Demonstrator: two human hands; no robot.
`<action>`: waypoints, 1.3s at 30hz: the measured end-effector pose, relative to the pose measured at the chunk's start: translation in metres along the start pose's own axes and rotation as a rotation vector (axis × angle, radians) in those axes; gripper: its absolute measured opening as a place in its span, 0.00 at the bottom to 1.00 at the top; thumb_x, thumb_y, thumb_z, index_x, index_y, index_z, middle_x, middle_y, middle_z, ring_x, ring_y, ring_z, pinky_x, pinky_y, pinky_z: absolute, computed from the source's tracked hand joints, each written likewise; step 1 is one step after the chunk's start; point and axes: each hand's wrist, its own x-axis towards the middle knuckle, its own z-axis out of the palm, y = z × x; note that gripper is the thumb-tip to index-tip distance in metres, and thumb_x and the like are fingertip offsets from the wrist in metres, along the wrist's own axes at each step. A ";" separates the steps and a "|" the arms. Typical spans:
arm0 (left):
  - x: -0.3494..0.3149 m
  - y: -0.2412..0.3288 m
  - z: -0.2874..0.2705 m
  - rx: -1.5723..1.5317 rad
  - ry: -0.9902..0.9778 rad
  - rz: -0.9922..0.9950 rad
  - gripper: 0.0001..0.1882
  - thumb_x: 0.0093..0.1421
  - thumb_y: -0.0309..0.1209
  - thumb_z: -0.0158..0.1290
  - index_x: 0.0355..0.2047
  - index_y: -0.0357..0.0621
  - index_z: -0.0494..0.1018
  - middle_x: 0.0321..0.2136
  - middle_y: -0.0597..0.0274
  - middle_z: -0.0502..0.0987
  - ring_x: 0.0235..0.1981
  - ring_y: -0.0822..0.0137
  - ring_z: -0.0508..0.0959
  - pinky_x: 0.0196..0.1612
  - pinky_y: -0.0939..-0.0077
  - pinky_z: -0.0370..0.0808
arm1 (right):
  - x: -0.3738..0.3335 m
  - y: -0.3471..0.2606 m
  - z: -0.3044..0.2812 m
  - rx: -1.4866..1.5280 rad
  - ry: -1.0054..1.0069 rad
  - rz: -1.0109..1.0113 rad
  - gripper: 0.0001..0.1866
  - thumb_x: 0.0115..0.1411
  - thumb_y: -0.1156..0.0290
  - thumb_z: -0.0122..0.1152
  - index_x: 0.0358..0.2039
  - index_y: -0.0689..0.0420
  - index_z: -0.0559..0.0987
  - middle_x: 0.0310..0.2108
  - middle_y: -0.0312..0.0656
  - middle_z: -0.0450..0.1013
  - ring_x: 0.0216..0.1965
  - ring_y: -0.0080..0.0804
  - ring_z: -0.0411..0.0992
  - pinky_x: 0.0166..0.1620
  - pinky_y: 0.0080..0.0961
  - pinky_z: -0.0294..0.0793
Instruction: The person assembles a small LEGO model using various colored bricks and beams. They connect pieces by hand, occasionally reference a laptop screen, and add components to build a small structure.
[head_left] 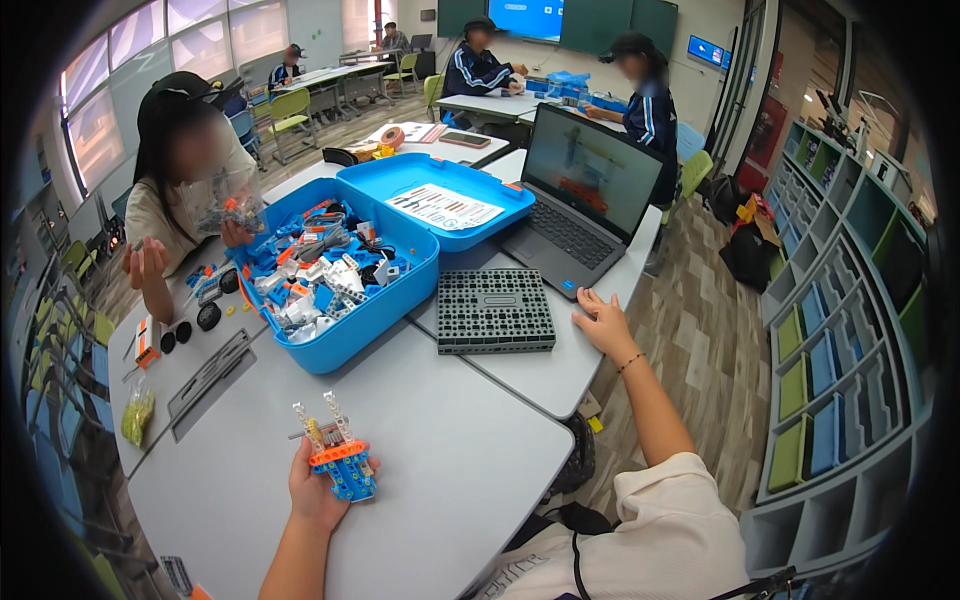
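Observation:
My left hand (314,488) is wrapped round a small building-brick model (342,462) and holds it above the near part of the table. The model has a blue body, an orange beam across it and two white beams that stick up, with a grey axle and a yellow part between them. My right hand (603,326) rests at the table's right edge with its fingers apart, beside the front corner of an open laptop (565,235). It holds nothing. A picture of an orange and dark object shows on the laptop's screen, too blurred to make out.
A blue bin (365,325) full of loose bricks stands mid-table, its lid (435,180) folded back. Beside it lies a dark grid block (495,310). At left, a person (190,160) holds a clear bag (225,205). Wheels (208,316) and a yellow-green bag (138,412) lie nearby.

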 end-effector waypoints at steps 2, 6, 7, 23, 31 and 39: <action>0.000 -0.002 0.001 0.012 -0.007 -0.003 0.29 0.64 0.52 0.29 0.56 0.45 0.60 0.35 0.47 0.74 0.33 0.50 0.77 0.37 0.57 0.75 | -0.002 0.000 -0.002 -0.014 -0.037 -0.034 0.27 0.54 0.61 0.55 0.55 0.56 0.70 0.56 0.50 0.65 0.62 0.38 0.57 0.66 0.47 0.32; 0.001 -0.004 0.000 -0.004 -0.020 -0.005 0.29 0.64 0.52 0.28 0.54 0.43 0.60 0.36 0.46 0.74 0.35 0.48 0.77 0.39 0.56 0.75 | 0.001 -0.006 -0.003 -0.091 -0.167 -0.157 0.25 0.56 0.60 0.53 0.55 0.50 0.71 0.56 0.44 0.65 0.64 0.40 0.53 0.65 0.53 0.32; 0.001 -0.003 -0.001 -0.017 -0.049 -0.005 0.29 0.64 0.52 0.28 0.52 0.42 0.61 0.38 0.45 0.74 0.36 0.47 0.77 0.40 0.55 0.75 | 0.002 -0.008 -0.001 -0.101 -0.188 -0.218 0.24 0.57 0.60 0.53 0.55 0.49 0.71 0.57 0.44 0.65 0.64 0.41 0.53 0.64 0.53 0.32; -0.002 -0.005 -0.017 -0.110 -0.048 -0.003 0.32 0.63 0.54 0.28 0.55 0.42 0.61 0.38 0.42 0.74 0.38 0.46 0.76 0.44 0.47 0.72 | 0.155 0.006 0.005 0.144 0.307 -0.020 0.14 0.53 0.70 0.51 0.39 0.57 0.79 0.37 0.45 0.76 0.41 0.39 0.73 0.45 0.32 0.71; -0.003 -0.008 -0.024 -0.135 0.184 -0.035 0.28 0.61 0.52 0.37 0.50 0.42 0.65 0.32 0.49 0.74 0.29 0.50 0.75 0.35 0.55 0.73 | 0.249 -0.004 0.016 -0.407 0.370 0.187 0.40 0.51 0.64 0.50 0.64 0.55 0.49 0.38 0.52 0.74 0.38 0.48 0.74 0.42 0.42 0.73; -0.006 -0.015 -0.037 -0.190 0.327 -0.088 0.38 0.59 0.61 0.34 0.58 0.45 0.59 0.34 0.47 0.75 0.29 0.48 0.75 0.32 0.52 0.75 | 0.282 -0.005 0.015 -0.457 0.340 0.297 0.44 0.52 0.62 0.49 0.66 0.52 0.41 0.29 0.51 0.77 0.28 0.46 0.76 0.33 0.41 0.75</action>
